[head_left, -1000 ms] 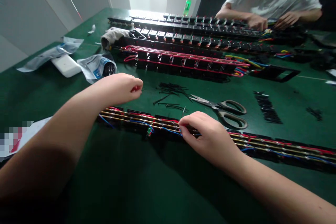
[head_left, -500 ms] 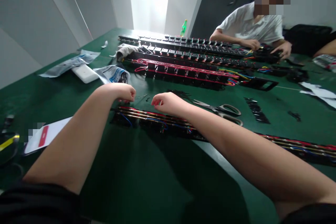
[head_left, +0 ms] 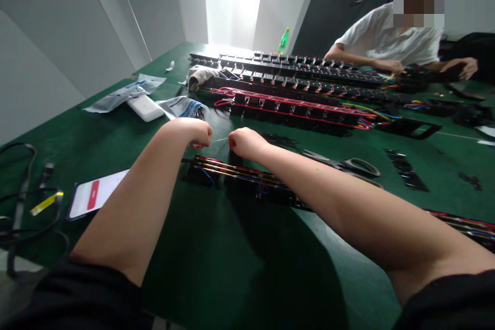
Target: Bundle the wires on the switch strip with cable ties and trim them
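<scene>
The green table (head_left: 209,258) carries everything, with the long black wired strip (head_left: 243,175) lying across it nearest the person, brass rods and red and blue wires on top, partly behind the right forearm. Beyond it lies a shorter assembly laced with red wires (head_left: 288,105). The right hand (head_left: 247,143) has left the strip's rods and come over beside the left hand (head_left: 199,131), so the work now seems centred between the hands, just beyond the strip's left end, rather than on its wiring. Both sets of fingers are curled tight. Scissors (head_left: 343,164) lie past the right forearm. Smallest, a thin pale strand (head_left: 221,139) spans the gap, apparently pinched at both ends; wire or tie, I cannot tell.
</scene>
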Tool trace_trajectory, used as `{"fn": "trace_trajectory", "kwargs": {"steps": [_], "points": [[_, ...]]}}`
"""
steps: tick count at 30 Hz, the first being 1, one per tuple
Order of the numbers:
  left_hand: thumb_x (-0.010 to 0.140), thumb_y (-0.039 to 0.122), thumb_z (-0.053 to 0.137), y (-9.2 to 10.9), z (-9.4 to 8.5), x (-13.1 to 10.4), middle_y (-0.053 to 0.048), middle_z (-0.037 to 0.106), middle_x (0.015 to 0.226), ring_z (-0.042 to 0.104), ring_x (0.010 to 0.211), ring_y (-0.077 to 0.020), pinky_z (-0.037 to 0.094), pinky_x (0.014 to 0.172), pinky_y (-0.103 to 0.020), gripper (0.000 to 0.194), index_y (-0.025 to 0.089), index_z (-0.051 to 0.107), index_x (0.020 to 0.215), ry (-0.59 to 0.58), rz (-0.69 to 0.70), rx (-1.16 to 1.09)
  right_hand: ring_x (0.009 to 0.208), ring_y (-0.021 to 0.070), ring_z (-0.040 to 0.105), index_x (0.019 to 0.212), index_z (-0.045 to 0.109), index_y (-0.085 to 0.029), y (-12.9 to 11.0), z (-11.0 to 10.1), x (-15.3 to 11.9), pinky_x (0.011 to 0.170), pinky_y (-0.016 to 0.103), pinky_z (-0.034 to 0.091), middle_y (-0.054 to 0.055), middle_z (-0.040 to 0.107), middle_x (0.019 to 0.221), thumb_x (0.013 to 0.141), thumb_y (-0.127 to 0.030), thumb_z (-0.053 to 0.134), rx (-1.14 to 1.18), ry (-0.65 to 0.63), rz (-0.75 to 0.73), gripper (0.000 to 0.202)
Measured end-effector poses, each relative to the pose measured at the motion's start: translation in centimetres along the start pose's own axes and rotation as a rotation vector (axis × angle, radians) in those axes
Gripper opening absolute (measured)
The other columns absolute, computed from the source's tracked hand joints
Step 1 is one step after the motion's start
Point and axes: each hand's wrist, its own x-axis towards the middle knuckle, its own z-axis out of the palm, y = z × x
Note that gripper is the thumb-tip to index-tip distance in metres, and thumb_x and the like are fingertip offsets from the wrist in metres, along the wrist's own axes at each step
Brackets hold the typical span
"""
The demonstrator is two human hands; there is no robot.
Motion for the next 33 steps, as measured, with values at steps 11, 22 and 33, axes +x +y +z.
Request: {"fn": "trace_trajectory", "kwargs": {"steps": [11,22,33], "points": [[0.065,0.026,0.058,-0.6,0.0,0.1,-0.004,0.066,0.071,0.056,0.061,-0.0182,0.04,0.058,-0.028,0.015,0.02,0.064,0.078,0.004,-0.009,-0.015,0.094,0.0155,0.062,0.104,0.07,-0.018,-4.8,-1.2,-5.4,0.08,0.026,0.047,0.006,0.069,0.109,0.088,-0.016,0.057,0.041,0.208,-0.326,0.021],[0.077,0.021,0.053,-1.1,-0.2,-1.6,-0.003,0.066,0.073,0.055,0.065,-0.0138,0.04,0.059,-0.023,0.015,0.014,0.064,0.085,0.07,-0.048,-0.022,0.087,0.0246,0.064,0.109,0.065,-0.005,-13.4,6.2,-6.5,0.061,0.031,0.052,0.017,0.065,0.099,0.093,-0.003,0.04,-0.024,0.263,-0.335,0.03],[0.078,0.021,0.052,-0.7,-0.5,-1.7,-0.002,0.069,0.077,0.057,0.067,-0.0138,0.039,0.062,-0.024,0.018,0.016,0.067,0.086,0.065,-0.017,0.084,0.081,0.0224,0.058,0.093,0.071,-0.007,-11.5,7.9,-10.3,0.062,0.033,0.048,0.012,0.06,0.084,0.093,-0.008,0.048,-0.176,0.372,-0.472,0.022]]}}
